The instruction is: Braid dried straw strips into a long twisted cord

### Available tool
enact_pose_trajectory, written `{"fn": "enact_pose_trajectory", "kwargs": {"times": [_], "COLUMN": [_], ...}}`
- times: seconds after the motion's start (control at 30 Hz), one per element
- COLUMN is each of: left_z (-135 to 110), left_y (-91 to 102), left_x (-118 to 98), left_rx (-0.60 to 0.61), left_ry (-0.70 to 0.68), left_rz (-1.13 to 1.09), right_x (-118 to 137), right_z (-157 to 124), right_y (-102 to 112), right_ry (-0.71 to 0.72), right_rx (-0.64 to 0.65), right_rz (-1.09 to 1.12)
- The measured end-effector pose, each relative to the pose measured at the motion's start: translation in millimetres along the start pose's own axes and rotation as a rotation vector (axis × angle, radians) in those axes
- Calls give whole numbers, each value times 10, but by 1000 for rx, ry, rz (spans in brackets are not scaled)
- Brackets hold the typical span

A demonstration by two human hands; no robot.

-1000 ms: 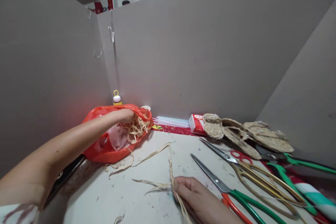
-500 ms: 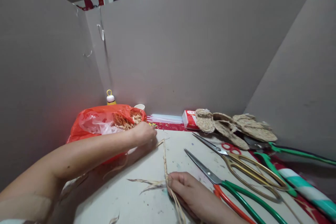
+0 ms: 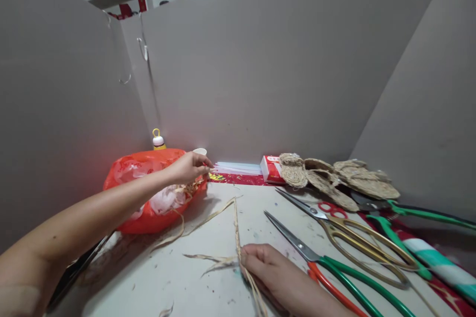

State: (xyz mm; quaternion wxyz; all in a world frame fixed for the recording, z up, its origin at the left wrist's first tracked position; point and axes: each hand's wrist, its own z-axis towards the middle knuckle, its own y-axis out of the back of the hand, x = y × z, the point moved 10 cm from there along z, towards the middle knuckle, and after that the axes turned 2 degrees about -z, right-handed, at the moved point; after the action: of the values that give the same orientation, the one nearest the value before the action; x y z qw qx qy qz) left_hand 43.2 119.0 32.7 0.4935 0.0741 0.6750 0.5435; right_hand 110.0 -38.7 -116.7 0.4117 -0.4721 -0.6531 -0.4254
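Note:
My right hand (image 3: 266,272) pinches a thin braid of dried straw (image 3: 237,228) between thumb and fingers. Loose strands trail below the grip, and a few stick out to its left. From the braid's top end a long strand runs leftward over the board. My left hand (image 3: 189,167) is above the red plastic bag (image 3: 156,220), its fingers apart and nothing visible in them. Inside the bag's mouth are pale straw (image 3: 193,187) and white plastic, partly covered by my forearm.
Right of my hand lie red-and-green-handled scissors (image 3: 293,237) and gold-handled scissors (image 3: 334,228). Woven straw slippers (image 3: 320,183), a red-and-white box (image 3: 271,169) and green-handled pliers (image 3: 383,228) are behind them. Pale sticks (image 3: 238,168), a white cup (image 3: 200,151) and a yellow bottle (image 3: 158,142) stand or lie by the grey partition.
My left hand has moved up and left, away from the strand near the braid's top, and its fingers have spread. That strand now lies on the board. My right hand keeps its hold.

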Motion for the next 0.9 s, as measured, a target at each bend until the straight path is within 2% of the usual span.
{"fn": "enact_pose_trajectory", "kwargs": {"times": [0.2, 0.3, 0.43, 0.53, 0.63, 0.73, 0.8, 0.9], "left_z": [-415, -547, -642, -705, -772, -862, -952, -1138], "left_y": [-189, -317, -474, -577, -660, -667, -639, -653], "left_x": [-61, -20, 92, 153, 86, -40, -167, -447], "left_rx": [204, 234, 222, 220, 247, 203, 143, 60], "left_ry": [125, 191, 273, 298, 229, 136, 40, -166], "left_rz": [-563, -735, -838, -873, -894, -893, -782, -395], "right_x": [1, -16, -48, -47, -42, -49, -55, -60], "right_z": [18, 32, 50, 53, 39, 13, 4, 8], "right_y": [12, 2, -20, -5, -22, -59, -82, -140], "right_ry": [11, 2, -21, -27, -37, -52, -59, -69], "right_rx": [-14, -1, 31, 22, 20, 4, -15, 6], "right_rz": [-54, -51, -3, 11, 21, 93, 176, 289]}}
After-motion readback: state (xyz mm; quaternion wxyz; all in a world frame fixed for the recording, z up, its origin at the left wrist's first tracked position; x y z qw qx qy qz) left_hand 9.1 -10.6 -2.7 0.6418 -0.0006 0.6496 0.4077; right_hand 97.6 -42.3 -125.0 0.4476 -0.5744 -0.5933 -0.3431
